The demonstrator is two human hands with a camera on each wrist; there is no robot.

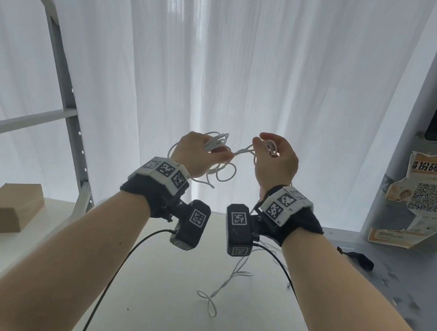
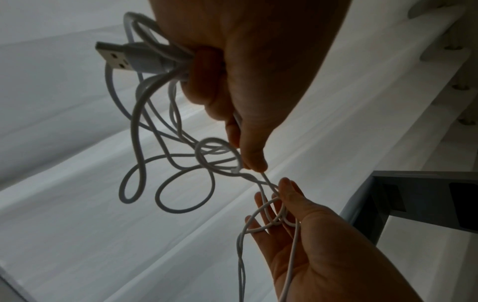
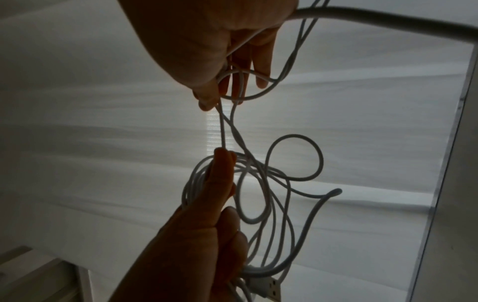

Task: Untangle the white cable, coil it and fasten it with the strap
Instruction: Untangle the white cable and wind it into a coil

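Observation:
I hold the white cable [image 1: 222,173] up in front of the curtain with both hands. My left hand [image 1: 199,151] grips a bundle of loops together with the USB plug [image 2: 116,55], and its thumb and forefinger pinch one strand [image 2: 266,179] that runs across to my right hand [image 1: 277,157]. There a small loop [image 3: 243,85] lies round the curled fingers. Tangled loops [image 2: 165,173] hang under the left hand. One end of the cable trails down onto the white table [image 1: 215,293]. A dark strap [image 1: 358,259] lies on the grey surface at the right.
Cardboard boxes [image 1: 7,206] sit on the left shelf by a grey metal frame [image 1: 65,78]. A white curtain [image 1: 229,52] fills the background. A torn poster with a QR code [image 1: 429,198] hangs on the right pillar. Black camera leads [image 1: 115,269] hang from both wrists.

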